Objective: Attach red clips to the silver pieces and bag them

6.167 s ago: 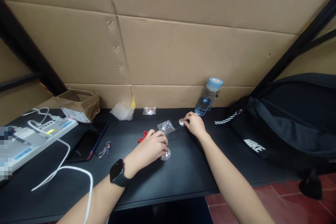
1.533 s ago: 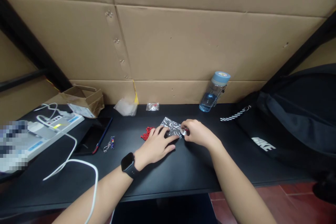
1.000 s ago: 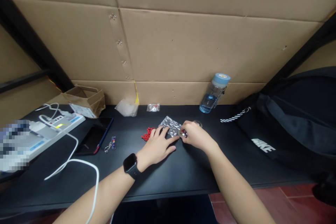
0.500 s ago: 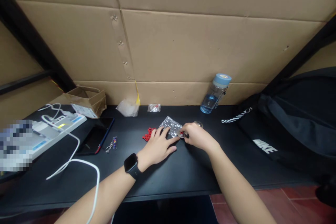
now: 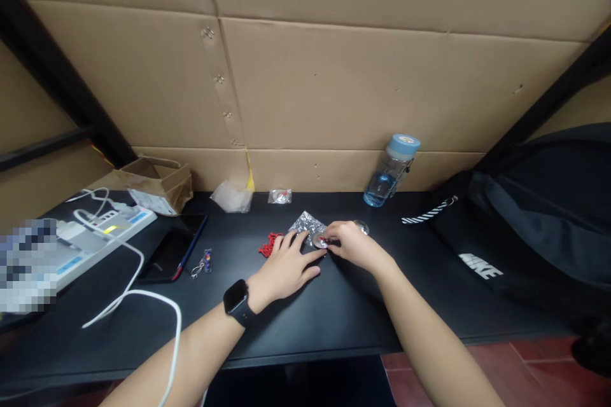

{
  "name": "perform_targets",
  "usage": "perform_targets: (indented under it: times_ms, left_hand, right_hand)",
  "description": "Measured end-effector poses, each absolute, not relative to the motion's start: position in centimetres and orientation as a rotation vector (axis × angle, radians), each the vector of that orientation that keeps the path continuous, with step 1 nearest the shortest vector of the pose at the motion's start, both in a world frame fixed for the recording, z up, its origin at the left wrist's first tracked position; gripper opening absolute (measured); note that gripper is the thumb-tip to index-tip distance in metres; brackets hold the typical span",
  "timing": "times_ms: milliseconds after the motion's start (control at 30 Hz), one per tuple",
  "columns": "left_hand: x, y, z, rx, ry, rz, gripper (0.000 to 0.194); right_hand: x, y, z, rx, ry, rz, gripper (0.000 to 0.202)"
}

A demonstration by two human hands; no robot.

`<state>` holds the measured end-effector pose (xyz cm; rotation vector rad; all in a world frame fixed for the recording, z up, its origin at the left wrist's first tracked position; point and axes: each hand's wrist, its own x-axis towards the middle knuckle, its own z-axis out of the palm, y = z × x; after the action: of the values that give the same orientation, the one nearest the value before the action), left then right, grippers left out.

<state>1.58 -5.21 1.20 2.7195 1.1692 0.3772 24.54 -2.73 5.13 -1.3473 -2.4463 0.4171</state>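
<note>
Both hands meet at mid-desk. Left hand, fingers spread flat, presses the near edge of a crinkled, glossy clear plastic packet onto the matte black desk. Right hand pinches a small round, shiny metal disc at its fingertips, held against the packet's right edge. A second round disc lies just beyond the right hand. Red beaded pieces lie just left of the left hand. Half a second earlier the pinched disc sat slightly further right; the left hand has not shifted.
</note>
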Motion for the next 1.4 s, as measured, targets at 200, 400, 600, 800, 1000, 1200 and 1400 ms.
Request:
perform_targets:
  times_ms: [200, 400, 600, 800, 1000, 1200, 1400]
  left_hand:
    - [1.4, -5.2, 1.2, 2.705, 1.153, 0.397, 0.045]
    - [1.4, -5.4, 1.6, 2.706, 1.116, 0.396, 0.044]
    - [1.3, -5.5, 1.7, 2.697, 1.101, 0.391, 0.043]
    - [1.1, -5.4, 1.9, 2.684, 1.115, 0.418, 0.041]
    - [0.4, -5.2, 2.6, 2.681, 1.061, 0.360, 0.041]
    - [0.1, -5.1, 2.6, 2.674, 1.006, 0.340, 0.039]
    - [-2.6, -2.7, 5.6, 2.589, 1.047, 0.518, 0.057]
  right_hand:
    - [24.6, -2.2, 4.8, -1.416, -2.375, 0.307, 0.010]
    - [23.7, -1.8, 4.1, -1.547, -2.265, 0.183, 0.015]
    - [22.6, -1.2, 3.2, -1.573, -2.200, 0.102, 0.026]
    - [22.3, -0.3, 3.0, -1.608, -2.178, 0.131, 0.030]
    - [23.5, -0.4, 3.1, -1.544, -2.220, 0.220, 0.021]
    - [22.1, -0.3, 2.7, -1.589, -2.158, 0.102, 0.021]
    - [22.0, -0.5, 2.6, -1.582, -2.191, 0.148, 0.020]
